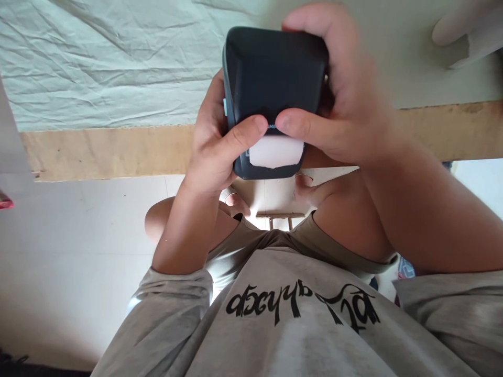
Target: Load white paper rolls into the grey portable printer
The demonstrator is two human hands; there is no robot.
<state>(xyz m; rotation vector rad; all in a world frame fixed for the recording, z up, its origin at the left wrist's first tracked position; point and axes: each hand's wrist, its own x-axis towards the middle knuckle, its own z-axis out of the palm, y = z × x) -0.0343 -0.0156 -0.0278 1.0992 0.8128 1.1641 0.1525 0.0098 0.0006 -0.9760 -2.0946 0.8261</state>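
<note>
Both my hands hold a dark, rounded portable receipt printer (275, 73) above the table's front edge. A short white paper strip (277, 152) with a torn edge shows at its near end. My left hand (214, 144) wraps the printer's left side, thumb lying on the top near the paper. On the other side my right hand (349, 104) grips the right edge; its index finger curls over the far corner and its thumb rests beside the left one. The thumbs partly cover blue lettering. My right hand is slightly blurred.
A wrinkled pale green cloth (118, 63) covers the table, whose bare wooden edge (106, 152) faces me. At the upper right lies a pale rounded thing (467, 36) I cannot make out. Below are my knees, a wooden stool (281, 215) and a light tiled floor (90, 235).
</note>
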